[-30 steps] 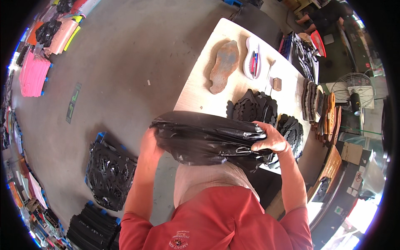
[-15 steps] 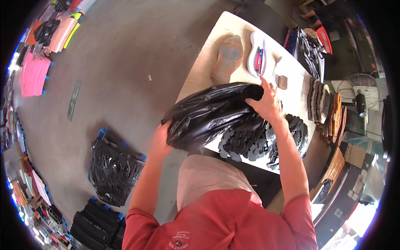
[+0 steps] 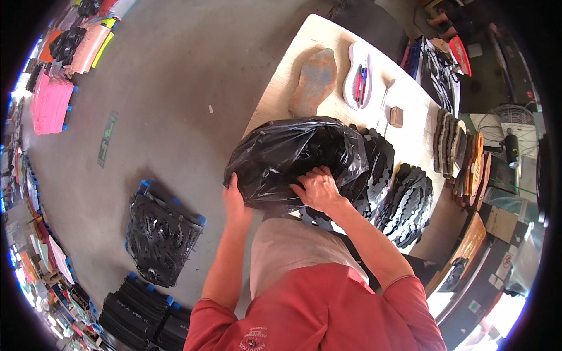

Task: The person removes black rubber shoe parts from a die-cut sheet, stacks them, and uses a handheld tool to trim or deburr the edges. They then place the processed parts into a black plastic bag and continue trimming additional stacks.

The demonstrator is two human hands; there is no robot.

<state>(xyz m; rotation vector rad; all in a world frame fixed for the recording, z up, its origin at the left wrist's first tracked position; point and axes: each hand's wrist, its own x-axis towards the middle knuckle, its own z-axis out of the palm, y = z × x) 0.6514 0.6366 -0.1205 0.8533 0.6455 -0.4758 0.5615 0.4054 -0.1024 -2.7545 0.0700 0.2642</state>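
A black plastic bag (image 3: 263, 158) spreads over the near left part of the pale table, its mouth gaping toward the right. My left hand (image 3: 236, 199) grips the bag's lower left edge; some fingers are hidden behind the plastic. At the lower side of the mouth, my right hand (image 3: 319, 188) has its fingers bent and closed on the film. Right beside the bag stands a row of black sole-shaped pieces with jagged edges (image 3: 380, 155), partly covered by it. Another bundle of such black pieces (image 3: 405, 202) lies nearer the table's right corner.
On the table (image 3: 281, 96) lie a worn sole-shaped board (image 3: 316, 79), a white tray (image 3: 349, 88) with pens, a small wooden block (image 3: 396, 117) and a thin stick. Brown sole shapes (image 3: 448, 143) line the right edge. A filled black crate (image 3: 161, 234) stands on the floor.
My right hand has moved left and toward me, from the bag's far right rim to its near side. The bag's mouth has widened, and more black pieces show beside it.
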